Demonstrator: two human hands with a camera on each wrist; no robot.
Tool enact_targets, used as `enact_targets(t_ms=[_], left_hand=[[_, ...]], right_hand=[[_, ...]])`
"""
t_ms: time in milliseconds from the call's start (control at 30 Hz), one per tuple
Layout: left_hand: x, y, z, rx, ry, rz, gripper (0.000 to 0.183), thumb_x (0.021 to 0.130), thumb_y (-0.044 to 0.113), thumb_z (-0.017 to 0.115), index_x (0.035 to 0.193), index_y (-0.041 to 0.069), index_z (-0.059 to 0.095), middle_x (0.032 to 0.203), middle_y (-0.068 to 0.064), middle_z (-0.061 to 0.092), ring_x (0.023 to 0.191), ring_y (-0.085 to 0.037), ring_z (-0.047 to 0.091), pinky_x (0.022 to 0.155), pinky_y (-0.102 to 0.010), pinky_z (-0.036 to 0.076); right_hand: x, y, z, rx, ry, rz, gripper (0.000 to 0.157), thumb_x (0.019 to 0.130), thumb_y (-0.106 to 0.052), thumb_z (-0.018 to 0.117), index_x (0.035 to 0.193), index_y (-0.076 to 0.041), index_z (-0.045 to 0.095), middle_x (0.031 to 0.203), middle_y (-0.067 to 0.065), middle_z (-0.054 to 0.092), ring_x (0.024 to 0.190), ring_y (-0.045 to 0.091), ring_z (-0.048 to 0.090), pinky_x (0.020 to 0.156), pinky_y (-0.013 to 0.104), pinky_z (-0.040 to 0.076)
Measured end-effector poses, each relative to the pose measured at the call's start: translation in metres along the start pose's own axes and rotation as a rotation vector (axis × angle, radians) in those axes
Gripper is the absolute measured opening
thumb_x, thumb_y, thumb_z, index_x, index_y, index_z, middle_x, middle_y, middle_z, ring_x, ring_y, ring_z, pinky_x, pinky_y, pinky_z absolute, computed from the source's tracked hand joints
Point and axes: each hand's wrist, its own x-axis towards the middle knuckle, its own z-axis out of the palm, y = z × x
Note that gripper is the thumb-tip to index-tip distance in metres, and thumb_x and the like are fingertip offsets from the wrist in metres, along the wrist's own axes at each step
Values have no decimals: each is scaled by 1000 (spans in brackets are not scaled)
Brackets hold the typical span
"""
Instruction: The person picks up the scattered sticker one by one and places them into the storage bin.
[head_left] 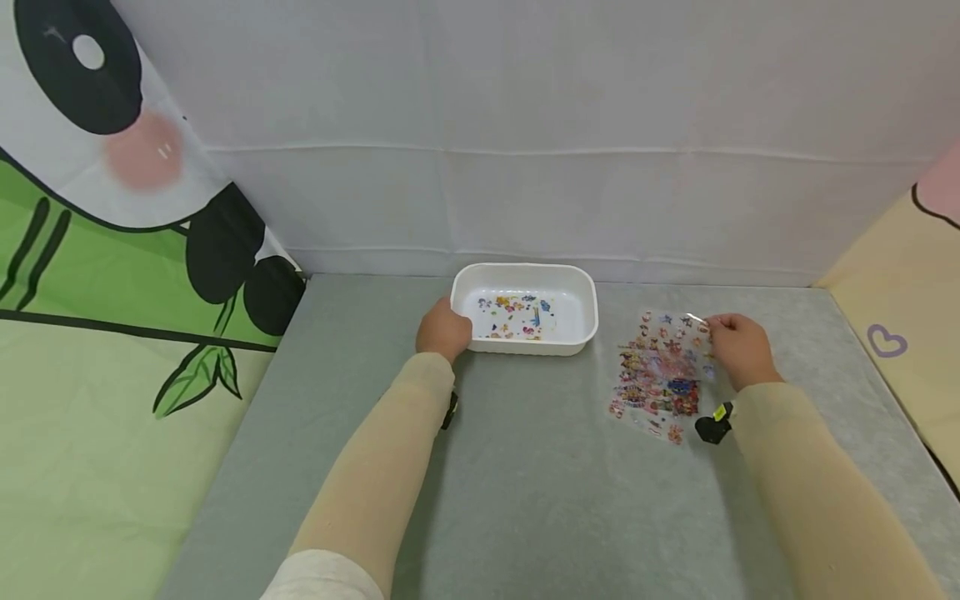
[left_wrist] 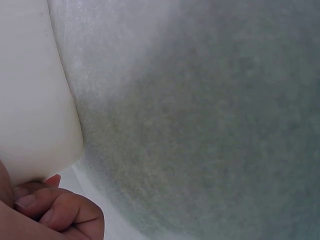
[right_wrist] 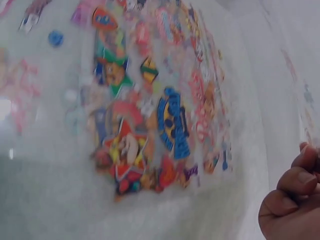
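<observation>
My left hand [head_left: 444, 329] grips the left end of a white plastic tray [head_left: 525, 348], its fingers curled at the rim. Small colourful stickers [head_left: 510, 305] lie spread over the tray's floor. In the left wrist view the tray's outer wall [left_wrist: 37, 95] fills the left side, with curled fingers [left_wrist: 70, 210] just below it. Over on the right, my right hand [head_left: 744, 348] pinches the upper right edge of clear sticker sheets [head_left: 663, 367] printed with cartoon figures. The right wrist view shows the sheets [right_wrist: 172, 125] overlapping, with the fingers [right_wrist: 297, 180] at the lower right.
Both things are on a grey table [head_left: 540, 483]. A white cloth [head_left: 525, 200] hangs behind it. Printed cartoon cloths stand at the left [head_left: 112, 250] and right [head_left: 900, 275]. A black wrist device [head_left: 712, 425] sits beside the right sleeve.
</observation>
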Motion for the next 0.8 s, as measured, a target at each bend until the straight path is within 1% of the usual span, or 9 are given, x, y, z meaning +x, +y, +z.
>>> enact_targets(t_ms=[233, 367, 467, 600, 700, 800], left_hand=[[4, -2, 1, -1, 1, 6, 52, 99, 13, 52, 150, 5, 47, 133, -14, 62, 111, -28, 59, 99, -45, 48], [7, -3, 2, 15, -8, 12, 54, 99, 14, 52, 152, 6, 45, 135, -14, 61, 111, -28, 59, 99, -45, 48], [7, -3, 0, 36, -18, 19, 54, 100, 14, 52, 152, 5, 45, 135, -15, 61, 110, -28, 59, 99, -46, 48], [6, -2, -3, 89, -26, 42, 52, 100, 15, 51, 150, 2, 46, 133, -16, 62, 108, -28, 59, 98, -46, 48], [8, -4, -5, 112, -44, 55, 50, 100, 17, 51, 146, 1, 49, 130, -16, 63, 104, -28, 59, 95, -46, 49], [12, -6, -7, 101, -78, 62, 47, 99, 17, 51, 142, -1, 53, 124, -15, 64, 101, -29, 58, 92, -46, 49]], right_hand=[[1, -11, 7, 40, 25, 21, 55, 111, -38, 34, 140, 5, 53, 129, 24, 54, 104, 30, 51, 80, 39, 44], [3, -14, 9, 62, 46, 29, 52, 111, -35, 35, 139, 5, 53, 128, 23, 54, 102, 27, 51, 79, 37, 44], [5, -16, 10, 73, 56, 31, 50, 111, -33, 35, 139, 5, 54, 126, 22, 55, 100, 25, 51, 78, 35, 44], [6, -18, 9, 80, 47, 29, 50, 111, -33, 34, 140, 3, 53, 125, 20, 55, 97, 23, 51, 76, 35, 45], [6, -20, 9, 86, 37, 19, 50, 111, -32, 33, 140, 3, 53, 125, 19, 54, 96, 23, 51, 75, 36, 46], [5, -22, 9, 91, 36, 11, 49, 111, -32, 33, 140, 3, 53, 126, 20, 54, 96, 24, 51, 75, 36, 46]])
